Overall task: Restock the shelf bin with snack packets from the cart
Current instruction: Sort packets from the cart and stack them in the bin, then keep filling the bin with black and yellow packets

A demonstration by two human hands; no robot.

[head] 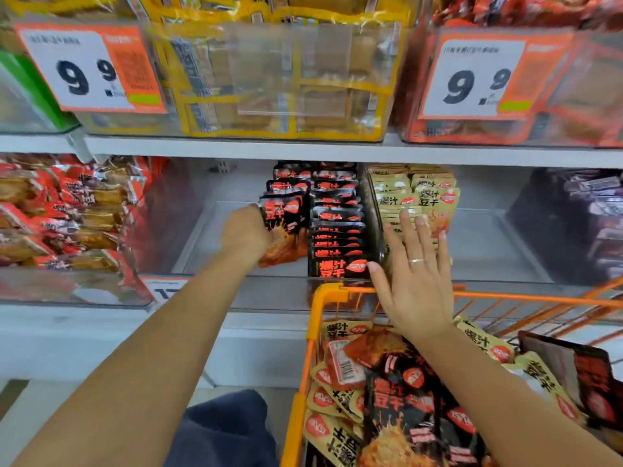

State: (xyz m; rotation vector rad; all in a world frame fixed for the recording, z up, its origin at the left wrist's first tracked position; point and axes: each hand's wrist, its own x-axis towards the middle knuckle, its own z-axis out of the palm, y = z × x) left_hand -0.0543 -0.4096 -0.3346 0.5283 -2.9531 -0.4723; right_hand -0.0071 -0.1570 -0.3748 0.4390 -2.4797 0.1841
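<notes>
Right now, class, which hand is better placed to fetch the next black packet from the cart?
Probably the right hand. It is open, holds nothing, and hovers just above the orange cart and its packets. The left hand is busy: it grips a black packet in the shelf bin.

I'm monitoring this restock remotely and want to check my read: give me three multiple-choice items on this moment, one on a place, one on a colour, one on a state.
1. Where is the left hand?
A. in the cart
B. at the black packets in the shelf bin
C. on the price tag

2. What colour is the cart frame?
A. orange
B. blue
C. green

3. How is the right hand?
A. fisted
B. gripping a packet
C. open, fingers spread

Answers: 1 B, it grips a black packet beside the filed row. 2 A, the rim and wires are orange. 3 C, the fingers are straight at the beige packets.
</notes>
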